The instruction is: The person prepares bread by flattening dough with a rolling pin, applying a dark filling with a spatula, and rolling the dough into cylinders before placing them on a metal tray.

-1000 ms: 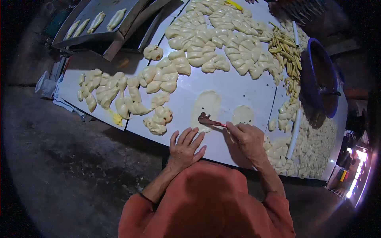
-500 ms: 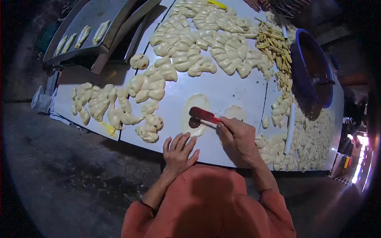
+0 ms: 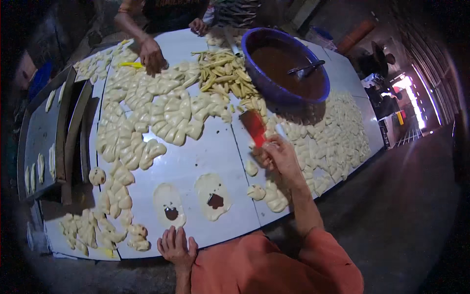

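red spatula (image 3: 254,127) lifted toward bowl (image 3: 274,90), second dollop (image 3: 215,200) placed

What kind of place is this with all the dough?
Probably a small bakery or snack workshop: rows of shaped dough pieces cover a white table, and a blue bowl holds brown filling.

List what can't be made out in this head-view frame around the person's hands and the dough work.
- Right hand: its grip on the red spatula is hidden by the hand's own back.
- Left hand: the palm lies against the table edge, unseen.
- Utensil in the blue bowl: its kind is too small to tell.
- Dark filling on the flattened dough pieces: its kind cannot be told.
- Another person's hand: body cut off by the top edge.
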The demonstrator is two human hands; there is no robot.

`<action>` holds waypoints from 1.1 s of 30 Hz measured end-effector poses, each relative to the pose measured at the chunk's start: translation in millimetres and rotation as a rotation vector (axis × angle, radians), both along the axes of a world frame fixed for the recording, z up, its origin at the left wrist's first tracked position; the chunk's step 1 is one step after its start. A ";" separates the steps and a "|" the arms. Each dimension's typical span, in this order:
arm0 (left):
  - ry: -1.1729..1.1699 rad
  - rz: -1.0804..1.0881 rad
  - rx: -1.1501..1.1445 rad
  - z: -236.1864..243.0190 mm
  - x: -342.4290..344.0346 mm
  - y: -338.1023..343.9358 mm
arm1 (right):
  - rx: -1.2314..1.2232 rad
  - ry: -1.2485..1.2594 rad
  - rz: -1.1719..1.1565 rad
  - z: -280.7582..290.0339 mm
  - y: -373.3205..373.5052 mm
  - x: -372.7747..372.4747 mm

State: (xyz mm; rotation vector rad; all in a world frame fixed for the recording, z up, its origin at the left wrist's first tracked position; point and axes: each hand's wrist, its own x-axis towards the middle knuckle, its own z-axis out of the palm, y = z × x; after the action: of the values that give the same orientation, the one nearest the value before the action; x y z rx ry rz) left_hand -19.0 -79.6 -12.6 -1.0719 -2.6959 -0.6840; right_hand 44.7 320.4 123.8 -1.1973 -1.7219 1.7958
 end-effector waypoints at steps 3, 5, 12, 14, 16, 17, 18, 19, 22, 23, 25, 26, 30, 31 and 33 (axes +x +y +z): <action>-0.016 -0.008 0.013 -1.9 -1.9 -1.2 | 0.621 -0.190 -0.226 8.1 88.3 31.1; -0.041 -0.001 -0.017 0.8 -1.1 -4.4 | 1.267 -0.597 -0.297 17.9 129.2 34.1; -0.023 0.010 -0.050 2.1 -2.7 -5.2 | 1.409 -1.102 0.021 43.6 108.1 39.3; -0.039 0.009 -0.058 2.7 -1.9 -4.2 | 1.367 -1.057 -0.006 58.3 107.4 49.6; -0.034 0.024 -0.070 0.7 -1.7 -3.5 | 1.292 -0.920 -0.097 68.9 118.5 51.9; 0.010 0.027 -0.070 -0.9 -2.0 -2.9 | 1.226 -0.982 -0.137 72.0 128.8 48.1; 0.008 0.020 -0.066 -1.1 -0.9 -2.9 | 1.227 -0.989 -0.143 66.2 136.0 52.0; -0.006 0.011 -0.051 1.3 -0.7 -1.6 | 1.192 -0.972 -0.118 54.8 146.6 58.9; -0.005 0.009 -0.031 1.4 -4.1 -0.9 | 1.087 -0.896 -0.028 39.2 152.7 79.0; -0.007 0.018 -0.047 1.3 -3.3 -2.0 | 0.903 -0.795 -0.082 38.0 141.3 82.2; 0.006 0.039 -0.051 1.4 -1.9 -1.3 | 0.709 -0.693 -0.127 20.4 122.3 88.7; 0.004 0.040 -0.052 1.3 -2.1 -1.6 | 0.620 -0.607 -0.156 7.7 115.4 91.7; -0.009 0.034 -0.071 -0.6 -1.7 -3.1 | 0.333 -0.521 -0.206 -41.4 119.4 91.3; 0.001 0.037 -0.082 -0.8 -1.9 -4.7 | 0.328 -0.515 -0.204 -63.7 129.9 91.4; -0.020 0.017 -0.077 -0.4 -1.3 -2.1 | 0.937 -0.687 -0.208 -91.8 149.9 97.3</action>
State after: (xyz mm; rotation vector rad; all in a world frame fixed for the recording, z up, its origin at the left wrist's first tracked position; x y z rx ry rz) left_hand -20.3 -81.7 -12.9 -1.0640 -2.7662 -0.5952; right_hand 142.0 470.2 32.1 -1.4946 -2.2538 0.2880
